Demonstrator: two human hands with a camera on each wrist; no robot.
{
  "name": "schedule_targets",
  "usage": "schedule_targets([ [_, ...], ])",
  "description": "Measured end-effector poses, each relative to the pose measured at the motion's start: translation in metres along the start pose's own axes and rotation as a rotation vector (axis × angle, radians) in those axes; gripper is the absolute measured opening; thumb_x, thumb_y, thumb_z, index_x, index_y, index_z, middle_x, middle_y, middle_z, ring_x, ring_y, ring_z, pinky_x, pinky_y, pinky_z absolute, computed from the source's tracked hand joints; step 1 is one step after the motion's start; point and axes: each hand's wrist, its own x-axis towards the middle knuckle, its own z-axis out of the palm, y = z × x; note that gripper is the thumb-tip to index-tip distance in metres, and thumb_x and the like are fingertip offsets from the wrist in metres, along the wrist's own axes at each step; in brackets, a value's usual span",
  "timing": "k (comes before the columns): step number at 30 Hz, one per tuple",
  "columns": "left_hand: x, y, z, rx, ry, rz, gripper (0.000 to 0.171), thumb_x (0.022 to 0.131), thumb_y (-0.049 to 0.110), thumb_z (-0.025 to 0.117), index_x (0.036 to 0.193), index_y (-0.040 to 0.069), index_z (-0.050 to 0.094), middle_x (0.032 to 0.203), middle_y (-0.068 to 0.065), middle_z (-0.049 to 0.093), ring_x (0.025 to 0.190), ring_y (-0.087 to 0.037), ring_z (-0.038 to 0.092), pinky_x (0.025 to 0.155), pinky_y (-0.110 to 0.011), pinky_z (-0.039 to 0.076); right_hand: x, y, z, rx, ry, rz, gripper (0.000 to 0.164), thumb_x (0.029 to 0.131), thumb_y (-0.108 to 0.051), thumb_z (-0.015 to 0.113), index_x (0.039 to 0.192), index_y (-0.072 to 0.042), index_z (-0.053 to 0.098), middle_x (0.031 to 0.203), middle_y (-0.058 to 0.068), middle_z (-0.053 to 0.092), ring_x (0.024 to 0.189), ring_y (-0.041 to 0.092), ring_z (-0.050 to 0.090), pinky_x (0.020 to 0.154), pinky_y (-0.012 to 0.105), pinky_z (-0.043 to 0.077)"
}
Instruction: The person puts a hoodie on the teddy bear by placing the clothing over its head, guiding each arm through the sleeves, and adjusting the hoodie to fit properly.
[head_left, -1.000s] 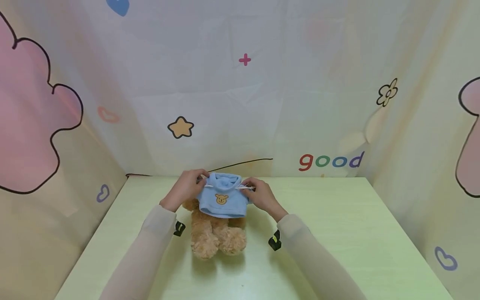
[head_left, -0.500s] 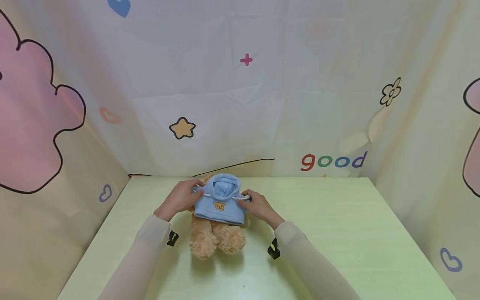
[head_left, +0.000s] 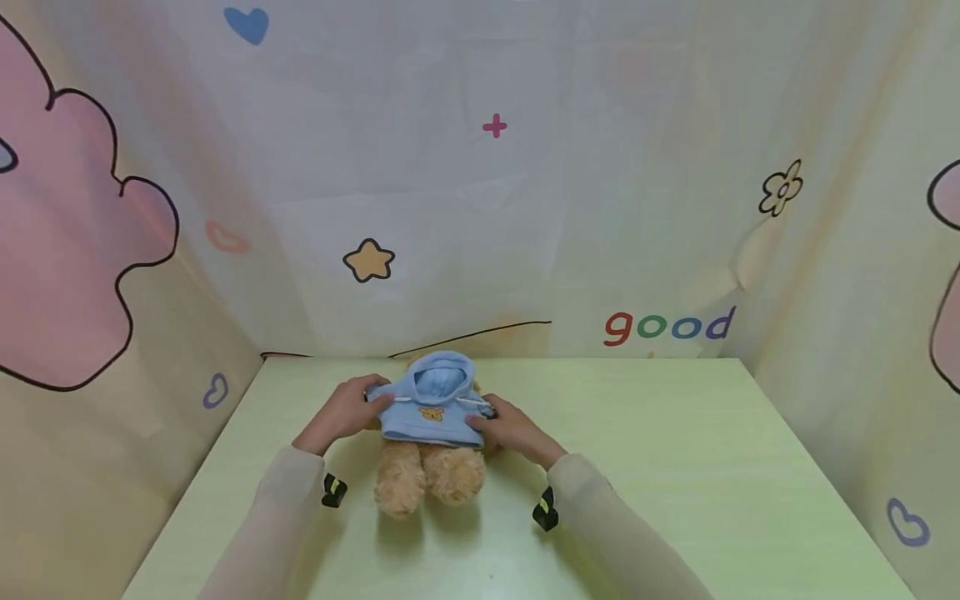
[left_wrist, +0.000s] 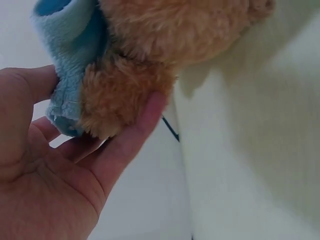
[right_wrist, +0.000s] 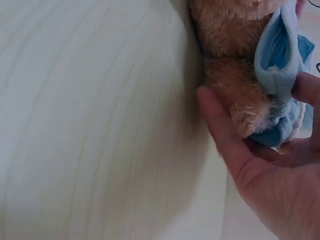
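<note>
A tan plush teddy bear (head_left: 453, 477) lies on the table, feet toward me. A small blue hoodie (head_left: 408, 425) with a bear-face patch and white drawstrings lies over its torso; the hood covers most of its head. My left hand (head_left: 343, 412) pinches the sleeve on the left. In the left wrist view, the thumb presses the blue cloth (left_wrist: 75, 62) and a finger lies along the bear's furry arm (left_wrist: 122, 92). On the other side my right hand (head_left: 516, 429) grips the hoodie's edge, thumb on the cloth (right_wrist: 277, 80), with a finger against the other furry arm (right_wrist: 237, 92).
The pale green table (head_left: 645, 467) extends on both sides of the bear. Behind it stands a cloth backdrop (head_left: 465, 217) printed with hearts, a star and lettering. A black strap piece hangs under each wrist.
The hoodie has come down and slightly left with both hands, and its hood opening now faces me more. The left hand has shifted left and lower; the right hand has dropped lower.
</note>
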Motion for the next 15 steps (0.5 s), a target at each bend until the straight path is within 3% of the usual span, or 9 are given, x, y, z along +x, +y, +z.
schedule_targets([
  [4, 0.002, 0.0, 0.007, -0.034, 0.014, 0.019, 0.035, 0.094, 0.032, 0.054, 0.122, 0.012, 0.058, 0.109, -0.011, 0.064, 0.075, -0.015, 0.058, 0.066, -0.032, 0.046, -0.003, 0.0, -0.001, -0.013, 0.064, -0.013, 0.042, 0.087, -0.036, 0.063, 0.123, -0.016, 0.054, 0.116, 0.007, 0.06, 0.099, 0.017, 0.058, 0.076, 0.031, 0.05],
  [9, 0.008, 0.009, 0.016, -0.05, 0.039, 0.044, 0.033, 0.093, 0.032, 0.056, 0.119, 0.013, 0.06, 0.112, -0.011, 0.064, 0.079, -0.016, 0.058, 0.069, -0.034, 0.046, -0.01, -0.003, -0.013, -0.008, 0.118, -0.005, 0.037, 0.087, -0.028, 0.064, 0.121, -0.013, 0.055, 0.107, 0.012, 0.06, 0.082, 0.017, 0.063, 0.066, 0.033, 0.055],
  [15, 0.016, 0.022, 0.032, -0.092, 0.052, 0.047, 0.03, 0.092, 0.032, 0.056, 0.116, 0.014, 0.062, 0.113, -0.009, 0.064, 0.09, -0.022, 0.059, 0.076, -0.039, 0.047, -0.021, -0.003, -0.037, -0.067, 0.17, -0.003, 0.035, 0.087, -0.025, 0.065, 0.119, -0.014, 0.057, 0.104, 0.011, 0.062, 0.081, 0.015, 0.064, 0.066, 0.035, 0.056],
])
